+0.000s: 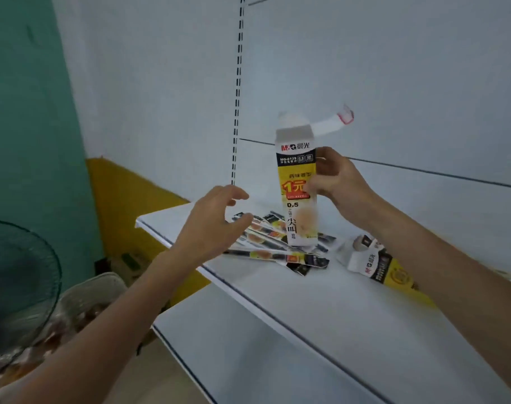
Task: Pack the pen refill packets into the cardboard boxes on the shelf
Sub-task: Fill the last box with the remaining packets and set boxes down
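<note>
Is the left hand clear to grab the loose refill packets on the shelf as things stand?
Probably yes: the left hand hovers open right over the refill packets, nothing between. The upright box gripped by the right hand covers only part of the pile.

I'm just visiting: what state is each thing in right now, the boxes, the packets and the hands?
Upright box: held standing, top flap open.
Lying box: on its side on the shelf.
Refill packets: loose, spread flat on the shelf, not yet packed.
Left hand: fingers relaxed, above the packets, holding nothing.
Right hand: grips the upright box.
</note>
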`<state>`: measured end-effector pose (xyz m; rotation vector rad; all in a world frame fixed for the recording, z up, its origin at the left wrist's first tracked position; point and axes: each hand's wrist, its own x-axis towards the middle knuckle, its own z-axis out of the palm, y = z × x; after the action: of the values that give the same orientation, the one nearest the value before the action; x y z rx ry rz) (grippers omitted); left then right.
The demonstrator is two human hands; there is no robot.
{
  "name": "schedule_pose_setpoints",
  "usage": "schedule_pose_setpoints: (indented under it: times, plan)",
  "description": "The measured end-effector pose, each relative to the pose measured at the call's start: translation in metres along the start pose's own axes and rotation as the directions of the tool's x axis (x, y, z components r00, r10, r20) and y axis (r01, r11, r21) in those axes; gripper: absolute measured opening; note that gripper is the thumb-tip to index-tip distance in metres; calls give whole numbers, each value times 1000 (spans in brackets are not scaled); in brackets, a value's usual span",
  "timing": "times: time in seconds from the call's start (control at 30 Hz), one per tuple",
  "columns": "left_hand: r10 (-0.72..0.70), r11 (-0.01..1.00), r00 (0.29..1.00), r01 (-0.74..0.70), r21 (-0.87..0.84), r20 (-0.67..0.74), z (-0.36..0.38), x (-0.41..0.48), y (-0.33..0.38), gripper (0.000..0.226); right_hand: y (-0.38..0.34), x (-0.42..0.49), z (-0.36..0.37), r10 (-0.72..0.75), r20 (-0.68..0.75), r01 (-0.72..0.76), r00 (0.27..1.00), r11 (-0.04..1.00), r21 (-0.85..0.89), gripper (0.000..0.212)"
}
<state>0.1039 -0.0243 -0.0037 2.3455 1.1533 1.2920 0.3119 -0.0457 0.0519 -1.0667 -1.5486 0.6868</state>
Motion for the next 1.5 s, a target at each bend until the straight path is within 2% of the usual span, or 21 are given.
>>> schedule_pose_setpoints:
  times: [0.1,0.17,0.23,0.3,0.37,0.43,0.47,0.53,0.6,0.7,0.8,0.87,0.93,0.97,1.07,1.1,1.17,1.27,1.33,1.5]
  plan:
    - [54,975,997,-42,-218,46,7,27,-8,52,7,14,-5,41,126,-45,991,999,23,52]
    - [119,939,989,-82,-335,91,7,41,-8,67,13,22,-2,62,181,-58,981,998,-27,45]
    - [162,913,979,-100,-396,127,8,54,-12,70,20,32,5,91,202,-80,975,995,-62,37]
    - [220,888,968,-149,-435,118,9,67,-24,63,26,42,18,95,214,-85,972,995,-54,36]
    - [273,851,958,-196,-487,90,10,81,-39,54,28,52,36,74,184,-64,980,996,-58,36]
    - [320,824,947,-256,-506,42,6,94,-51,54,24,61,53,49,51,-37,998,977,-211,30]
    - [350,814,937,-302,-495,5,2,100,-54,57,22,65,59,28,-9,-29,1000,928,-372,28]
    - [372,793,926,-350,-498,-58,-2,112,-62,56,20,69,64,69,-62,-92,996,744,-662,28]
    - [339,772,936,-337,-539,-99,-4,122,-71,56,17,62,60,239,-41,-187,970,631,-753,24]
    - [338,758,938,-317,-569,-73,3,132,-84,61,16,37,51,505,52,-302,861,593,-746,20]
    - [345,765,938,-297,-571,-26,10,138,-97,74,25,13,52,612,62,-365,788,546,-754,25]
    - [353,771,936,-293,-566,-3,13,141,-103,76,33,5,56,600,43,-315,798,479,-819,16]
    - [383,770,924,-311,-558,13,13,142,-108,77,33,4,59,548,7,-305,836,475,-826,10]
    - [394,770,919,-316,-553,24,14,141,-110,77,32,5,59,516,-21,-329,856,513,-793,10]
    - [401,779,915,-318,-540,40,14,138,-116,78,25,13,53,397,-122,-391,910,719,-574,13]
    - [393,781,919,-315,-540,32,14,137,-118,78,25,17,52,367,-146,-384,919,740,-552,15]
    - [372,776,928,-307,-551,7,13,138,-120,77,30,27,55,395,-138,-390,908,681,-620,15]
    - [356,781,934,-291,-553,11,9,137,-120,78,48,36,66,538,-54,-378,841,514,-770,14]
    - [356,785,934,-285,-550,24,8,136,-121,78,56,40,70,538,-43,-354,842,490,-796,18]
    - [385,757,917,-250,-603,103,2,134,-123,76,50,49,65,552,-10,-332,834,487,-808,43]
